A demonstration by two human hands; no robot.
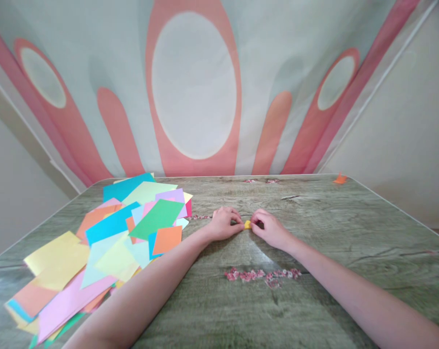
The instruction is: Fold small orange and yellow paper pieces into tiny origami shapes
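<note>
Between the fingertips of both hands is a small yellow piece of folded paper (247, 224), just above or on the tabletop near the middle. My left hand (227, 223) pinches its left side, thumb and fingers pressed together. From the other side my right hand (268, 227) grips it in a similar pinch. Most of the yellow paper is covered by the fingers, so its full shape cannot be made out.
Loose sheets of coloured paper (157, 218) lie overlapped across the table's left side, partly behind my left forearm. A small orange folded paper figure (339, 179) stands at the far right corner. The wood-patterned table (336, 228) ends near a printed backdrop (194, 167).
</note>
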